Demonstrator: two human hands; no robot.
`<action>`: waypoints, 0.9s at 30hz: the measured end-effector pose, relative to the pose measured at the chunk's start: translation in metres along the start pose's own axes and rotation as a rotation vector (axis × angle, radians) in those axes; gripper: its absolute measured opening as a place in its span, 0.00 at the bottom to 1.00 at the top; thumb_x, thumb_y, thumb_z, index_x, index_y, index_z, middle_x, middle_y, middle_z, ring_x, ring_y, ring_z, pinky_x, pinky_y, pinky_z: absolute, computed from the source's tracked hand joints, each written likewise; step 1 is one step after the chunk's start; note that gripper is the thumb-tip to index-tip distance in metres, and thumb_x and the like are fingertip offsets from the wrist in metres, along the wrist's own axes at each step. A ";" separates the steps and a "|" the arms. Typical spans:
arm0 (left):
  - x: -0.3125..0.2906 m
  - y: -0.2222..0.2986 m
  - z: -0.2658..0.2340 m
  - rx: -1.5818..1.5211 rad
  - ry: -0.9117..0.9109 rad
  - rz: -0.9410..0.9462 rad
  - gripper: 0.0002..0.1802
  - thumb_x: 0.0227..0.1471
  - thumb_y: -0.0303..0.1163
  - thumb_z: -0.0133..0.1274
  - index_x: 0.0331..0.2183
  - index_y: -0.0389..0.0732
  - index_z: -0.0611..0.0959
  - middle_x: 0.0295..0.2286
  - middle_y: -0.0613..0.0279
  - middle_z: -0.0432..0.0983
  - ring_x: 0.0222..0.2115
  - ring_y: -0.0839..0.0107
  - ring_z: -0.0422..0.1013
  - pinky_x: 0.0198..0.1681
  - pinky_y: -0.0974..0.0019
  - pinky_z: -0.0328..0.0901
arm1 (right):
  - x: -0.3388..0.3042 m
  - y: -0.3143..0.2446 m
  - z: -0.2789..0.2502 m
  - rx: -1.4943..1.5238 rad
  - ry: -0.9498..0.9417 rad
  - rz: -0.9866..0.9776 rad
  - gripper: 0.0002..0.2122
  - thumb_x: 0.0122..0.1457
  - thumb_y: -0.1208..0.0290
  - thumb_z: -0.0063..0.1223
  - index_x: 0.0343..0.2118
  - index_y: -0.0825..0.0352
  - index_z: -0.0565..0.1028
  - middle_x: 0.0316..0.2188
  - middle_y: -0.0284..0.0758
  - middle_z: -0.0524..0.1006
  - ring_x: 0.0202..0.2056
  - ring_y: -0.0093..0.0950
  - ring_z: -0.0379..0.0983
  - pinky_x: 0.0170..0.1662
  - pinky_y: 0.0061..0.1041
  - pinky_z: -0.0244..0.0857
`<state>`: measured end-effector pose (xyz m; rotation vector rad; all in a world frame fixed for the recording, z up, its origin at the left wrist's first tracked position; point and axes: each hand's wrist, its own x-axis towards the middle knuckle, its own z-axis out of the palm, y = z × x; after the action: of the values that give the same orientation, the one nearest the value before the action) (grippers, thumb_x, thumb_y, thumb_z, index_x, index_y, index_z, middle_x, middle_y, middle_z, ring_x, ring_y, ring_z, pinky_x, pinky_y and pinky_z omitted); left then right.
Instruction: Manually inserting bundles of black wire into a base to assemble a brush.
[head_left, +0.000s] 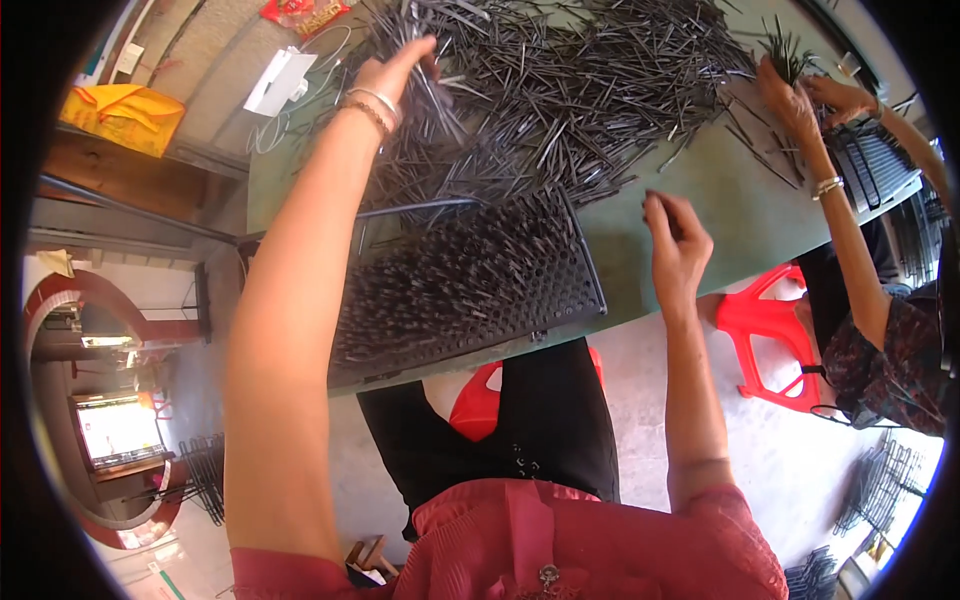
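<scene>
At the upper left of the bench, my left hand (395,80) is closed round a loose bunch of thin black strips (432,115), some smeared by motion. The bunch is at the left side of a big heap of similar black strips (590,75). In front of me lies a black perforated tray (560,292), with many short strips standing upright in its holes. Just right of the tray, my right hand (682,245) hovers with its fingers curled. Something dark shows at its fingertips, too small to name.
At the right, another person's hands (800,105) hold a bunch of strips beside a second dark tray (870,170). Red plastic stools (765,325) stand below the green bench (640,265). A white box with a cord (280,82) and a yellow bag (125,115) are at the left.
</scene>
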<state>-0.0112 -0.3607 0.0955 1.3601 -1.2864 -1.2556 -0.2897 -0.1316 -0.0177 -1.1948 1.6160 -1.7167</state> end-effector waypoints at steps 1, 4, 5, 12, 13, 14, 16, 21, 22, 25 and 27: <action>0.000 0.006 0.000 -0.232 -0.113 -0.080 0.12 0.43 0.38 0.60 0.24 0.41 0.78 0.23 0.62 0.76 0.27 0.69 0.74 0.31 0.66 0.69 | 0.011 -0.016 0.010 0.138 -0.035 0.060 0.09 0.57 0.71 0.52 0.35 0.73 0.76 0.28 0.32 0.76 0.29 0.17 0.69 0.34 0.16 0.63; 0.013 0.022 0.022 -0.530 -0.151 0.073 0.10 0.47 0.35 0.56 0.24 0.38 0.79 0.23 0.62 0.76 0.27 0.70 0.73 0.37 0.68 0.67 | 0.049 -0.045 0.055 0.479 -0.165 0.214 0.18 0.60 0.62 0.47 0.44 0.74 0.71 0.36 0.39 0.76 0.38 0.24 0.71 0.41 0.21 0.63; 0.015 0.021 0.029 -0.380 -0.063 0.075 0.17 0.43 0.43 0.58 0.33 0.42 0.81 0.26 0.61 0.78 0.25 0.69 0.73 0.32 0.65 0.69 | 0.062 -0.044 0.071 0.556 -0.260 0.277 0.22 0.62 0.59 0.44 0.49 0.75 0.67 0.41 0.43 0.75 0.43 0.29 0.71 0.47 0.25 0.63; -0.005 0.017 0.064 0.302 0.286 0.348 0.16 0.45 0.43 0.59 0.24 0.38 0.80 0.19 0.64 0.75 0.18 0.73 0.67 0.23 0.67 0.62 | 0.088 -0.012 0.125 0.799 -0.286 0.705 0.19 0.61 0.56 0.42 0.43 0.69 0.68 0.36 0.41 0.76 0.31 0.29 0.71 0.34 0.26 0.65; -0.006 0.014 0.059 -0.001 0.133 0.291 0.16 0.43 0.45 0.60 0.26 0.41 0.81 0.19 0.64 0.75 0.19 0.72 0.69 0.23 0.67 0.64 | 0.085 -0.020 0.131 0.820 -0.302 0.780 0.22 0.62 0.53 0.40 0.48 0.69 0.66 0.42 0.42 0.74 0.41 0.34 0.71 0.43 0.32 0.65; -0.007 0.016 0.055 -0.187 -0.167 0.424 0.10 0.48 0.33 0.55 0.25 0.35 0.79 0.23 0.60 0.77 0.28 0.70 0.73 0.36 0.67 0.67 | 0.086 -0.019 0.132 0.884 -0.309 0.842 0.24 0.61 0.51 0.39 0.49 0.68 0.65 0.44 0.42 0.73 0.42 0.35 0.70 0.45 0.34 0.64; -0.024 0.015 0.075 -0.259 -0.030 0.359 0.09 0.48 0.29 0.53 0.24 0.32 0.79 0.21 0.57 0.76 0.22 0.69 0.73 0.27 0.67 0.67 | 0.094 -0.016 0.137 1.032 -0.287 0.957 0.27 0.61 0.48 0.36 0.53 0.68 0.62 0.48 0.44 0.69 0.48 0.38 0.65 0.54 0.39 0.57; -0.050 0.006 0.106 -0.403 0.047 0.373 0.16 0.36 0.26 0.64 0.29 0.34 0.75 0.21 0.61 0.76 0.21 0.72 0.72 0.26 0.68 0.68 | 0.100 -0.064 0.169 1.403 -0.225 0.961 0.20 0.62 0.51 0.33 0.38 0.63 0.70 0.41 0.40 0.73 0.43 0.35 0.68 0.53 0.38 0.57; -0.049 0.004 0.107 -0.406 0.098 0.420 0.19 0.33 0.26 0.67 0.30 0.34 0.76 0.23 0.62 0.76 0.21 0.73 0.71 0.27 0.69 0.68 | 0.101 -0.066 0.173 1.430 -0.346 0.876 0.17 0.63 0.56 0.33 0.37 0.63 0.71 0.39 0.39 0.74 0.40 0.34 0.70 0.48 0.38 0.63; -0.048 -0.001 0.107 -0.445 0.165 0.256 0.17 0.33 0.26 0.66 0.29 0.35 0.78 0.25 0.63 0.77 0.23 0.74 0.71 0.28 0.70 0.68 | 0.103 -0.068 0.181 1.473 -0.327 0.827 0.15 0.64 0.62 0.32 0.40 0.63 0.72 0.40 0.38 0.74 0.42 0.35 0.69 0.48 0.38 0.63; -0.051 -0.003 0.104 -0.269 0.115 0.375 0.12 0.35 0.27 0.64 0.27 0.35 0.80 0.25 0.63 0.77 0.23 0.75 0.71 0.28 0.70 0.68 | 0.101 -0.068 0.183 1.408 -0.291 0.824 0.15 0.65 0.64 0.32 0.45 0.65 0.71 0.42 0.39 0.73 0.43 0.35 0.69 0.49 0.37 0.63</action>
<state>-0.1123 -0.3045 0.0847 0.9345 -1.1776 -1.0311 -0.1714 -0.3005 0.0584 -0.0136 0.2951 -1.4200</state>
